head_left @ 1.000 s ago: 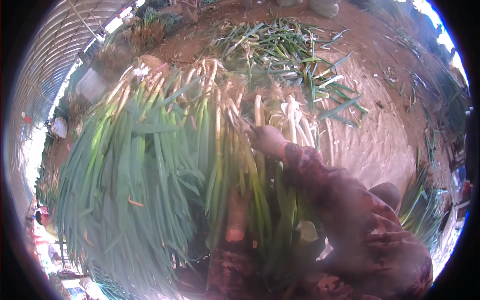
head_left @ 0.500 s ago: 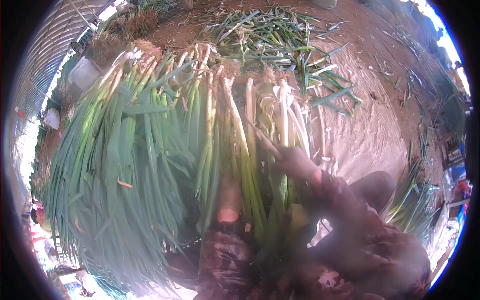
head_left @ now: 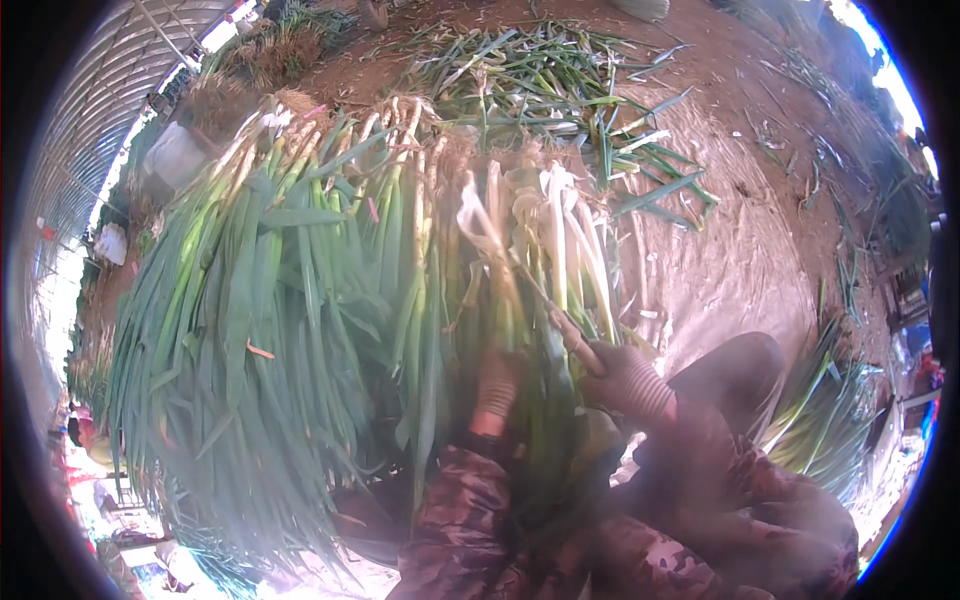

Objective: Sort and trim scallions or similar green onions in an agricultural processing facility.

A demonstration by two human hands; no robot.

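Note:
A row of long green onions [head_left: 260,300] lies in front of me, white root ends pointing away and green leaves toward me. My left hand [head_left: 500,375], in a ribbed-cuff glove, is closed round onion stalks in the middle. A loose pale outer leaf [head_left: 480,222] peels away above it. My gloved right hand [head_left: 625,378] grips a slim wooden-handled tool [head_left: 574,335], its thin dark end pointing up and left across the stalks. To the right of the left hand lie several whiter stalks [head_left: 560,235]. The left fingers are partly blurred.
A heap of cut leaves [head_left: 530,80] lies beyond the root ends. Tan sheeting [head_left: 710,260] covers ground at the right, near my bent knee [head_left: 735,375]. More green onions [head_left: 825,420] lie at far right. A white bag [head_left: 173,153] stands at the upper left.
My left hand has moved up and right along the stalks. The right hand has drawn back toward me and right with the tool. A pale leaf now hangs loose in the middle.

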